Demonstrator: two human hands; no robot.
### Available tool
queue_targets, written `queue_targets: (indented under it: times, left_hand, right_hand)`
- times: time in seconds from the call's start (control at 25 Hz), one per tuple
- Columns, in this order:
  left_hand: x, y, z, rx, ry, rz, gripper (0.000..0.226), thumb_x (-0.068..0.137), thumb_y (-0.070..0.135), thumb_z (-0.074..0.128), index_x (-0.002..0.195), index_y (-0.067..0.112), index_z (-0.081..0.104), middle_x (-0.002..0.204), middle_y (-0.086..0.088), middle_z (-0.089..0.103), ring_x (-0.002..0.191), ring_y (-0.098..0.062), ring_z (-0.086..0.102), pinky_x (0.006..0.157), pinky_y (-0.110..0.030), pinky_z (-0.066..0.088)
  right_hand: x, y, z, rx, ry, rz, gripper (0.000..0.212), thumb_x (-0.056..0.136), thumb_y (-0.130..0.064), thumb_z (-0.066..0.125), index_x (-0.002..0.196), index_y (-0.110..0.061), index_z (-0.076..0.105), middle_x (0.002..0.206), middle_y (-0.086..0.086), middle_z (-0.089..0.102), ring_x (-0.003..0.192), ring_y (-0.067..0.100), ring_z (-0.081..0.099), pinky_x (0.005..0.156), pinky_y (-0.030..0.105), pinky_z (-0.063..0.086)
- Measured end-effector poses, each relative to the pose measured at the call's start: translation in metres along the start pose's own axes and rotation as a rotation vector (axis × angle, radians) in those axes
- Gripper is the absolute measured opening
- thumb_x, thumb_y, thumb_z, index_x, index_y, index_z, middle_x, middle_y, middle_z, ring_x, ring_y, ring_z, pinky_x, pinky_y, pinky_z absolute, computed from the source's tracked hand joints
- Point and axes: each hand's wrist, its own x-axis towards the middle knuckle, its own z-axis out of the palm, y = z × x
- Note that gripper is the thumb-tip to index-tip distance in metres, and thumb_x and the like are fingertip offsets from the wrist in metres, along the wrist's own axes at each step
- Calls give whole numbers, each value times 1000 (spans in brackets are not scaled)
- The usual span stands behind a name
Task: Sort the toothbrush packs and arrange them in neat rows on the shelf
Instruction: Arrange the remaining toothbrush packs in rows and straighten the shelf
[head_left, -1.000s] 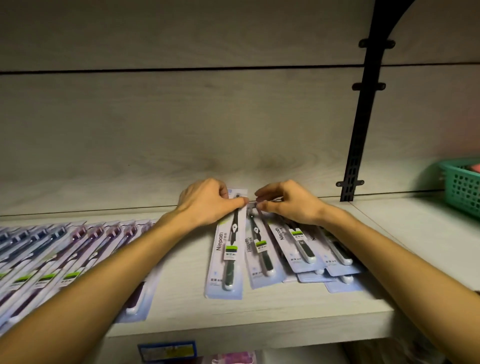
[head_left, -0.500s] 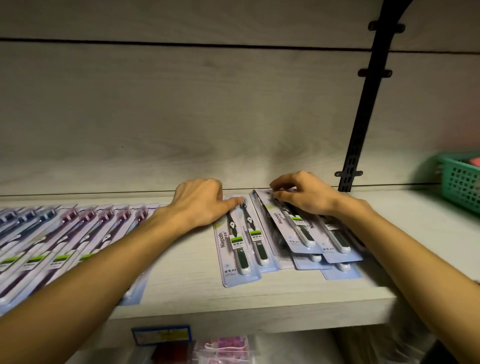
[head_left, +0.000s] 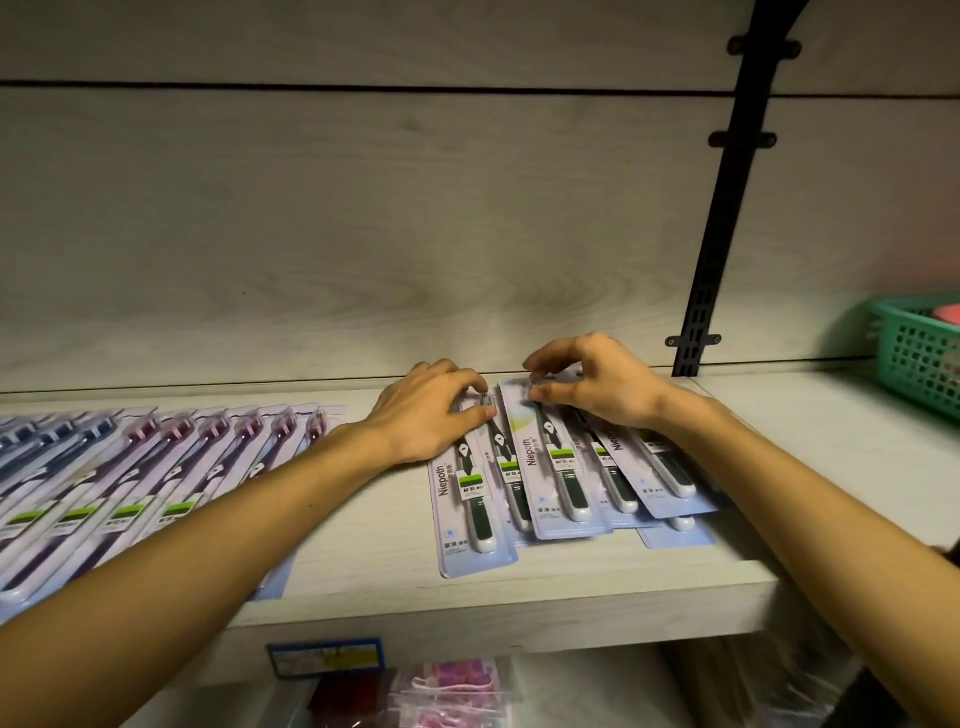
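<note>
Right hand (head_left: 597, 384) pinching pack (head_left: 558, 467) (green-handled), shelf (head_left: 363, 561)

Both forearms bare, seemingly no sleeves or jewellery.

Shelf board (head_left: 363, 551): pale grey-white woodgrain; back panel (head_left: 363, 218) the same, with a thin dark seam across the upper frame.

Green-handled toothbrush packs (head_left: 561, 483), centre: light blue cards, dark green and white handles, lime-green label bands, black "Niepoth" lettering.

Row at left: maroon-handled packs (head_left: 208, 441), then navy-handled packs (head_left: 57, 431) at far left, same lime bands.

Shelf bracket (head_left: 722, 234), upper right: black.

Basket (head_left: 919, 358), right edge: teal-green mesh, something pink inside.

Price tag (head_left: 326, 659), lower centre: blue border, yellow patch.
</note>
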Motion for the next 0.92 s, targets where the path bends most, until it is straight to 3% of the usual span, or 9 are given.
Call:
queue_targets:
  times: [0.16, 0.28, 0.4, 0.68, 0.84, 0.92]
  left_hand:
    - [1, -1, -9, -299, -41, -52, 28, 92, 41, 69, 111, 22, 64, 114, -1, 65, 99, -20, 61, 92, -41, 51]
    - [3, -10, -24, -423, -126, -99, 24, 91, 28, 73, 109, 14, 65, 103, -5, 71, 98, -26, 67, 89, -42, 54]
    - [1, -14, -30, -506, -195, -96, 24, 91, 19, 72, 112, 9, 65, 108, -9, 70, 106, -29, 66, 95, -41, 53]
    - [-1, -7, -29, -476, -190, -84, 26, 91, 27, 72, 112, 14, 66, 109, -5, 70, 105, -25, 66, 97, -45, 51]
    - [-3, -4, -27, -480, -155, -86, 26, 91, 27, 73, 112, 14, 67, 109, -4, 71, 103, -25, 67, 96, -45, 51]
    - [-4, -1, -23, -346, -144, -78, 25, 91, 34, 69, 112, 20, 65, 110, 2, 69, 100, -21, 65, 94, -41, 52]
  right_hand:
    - [0, -1, -1, -19, 5, -3, 36, 85, -29, 77, 118, -18, 70, 105, -6, 74, 100, 6, 65, 97, 33, 49]
    - [0, -1, 1, -11, 5, -9, 36, 84, -30, 78, 117, -18, 71, 104, -7, 74, 100, 6, 66, 97, 34, 50]
    - [3, -6, 6, 20, 7, -21, 36, 83, -31, 79, 116, -17, 72, 103, -6, 74, 98, 6, 66, 96, 34, 51]
    - [6, -14, 14, 31, -28, -50, 40, 88, -38, 72, 124, -19, 68, 117, -8, 71, 110, 2, 62, 100, 22, 47]
    - [4, 4, -9, 31, 93, 2, 35, 94, -38, 64, 124, -19, 68, 124, -9, 67, 116, 2, 59, 104, 25, 44]
    - [1, 12, -12, -50, 31, 80, 43, 92, -43, 66, 128, -19, 65, 123, -7, 68, 113, 7, 61, 102, 27, 46]
